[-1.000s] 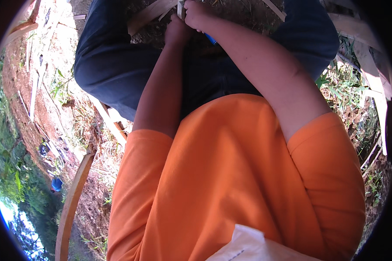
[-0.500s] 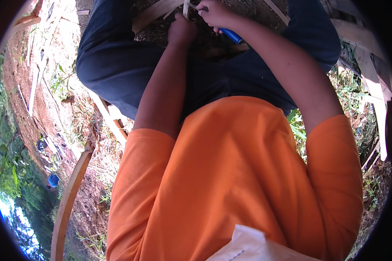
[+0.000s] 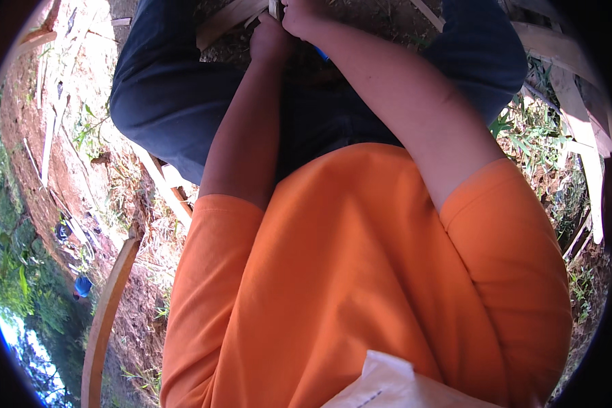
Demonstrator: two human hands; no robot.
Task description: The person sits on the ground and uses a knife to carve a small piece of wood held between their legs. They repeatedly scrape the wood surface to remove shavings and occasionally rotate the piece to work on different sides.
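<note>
At the top edge of the view, between my bent legs, both hands are close together. My left hand (image 3: 270,42) is closed around the lower end of a narrow pale wood strip (image 3: 274,8), which runs upward out of view. Just right of it, my right hand (image 3: 303,18) is closed, its fingers partly cut off by the edge. A bit of a blue handle (image 3: 321,53) shows below that hand, mostly hidden by my wrist. The working end of this blue-handled tool cannot be seen now.
Flat wood pieces (image 3: 228,24) lie on the dark soil beyond my hands. Long boards (image 3: 578,112) are piled at the right. A curved-looking plank (image 3: 109,313) stands at the left. Farther left, a person in blue (image 3: 82,285) appears small near green plants.
My right hand and forearm have moved left and up, closer to my left hand. Less of the blue handle shows. The view has shifted slightly.
</note>
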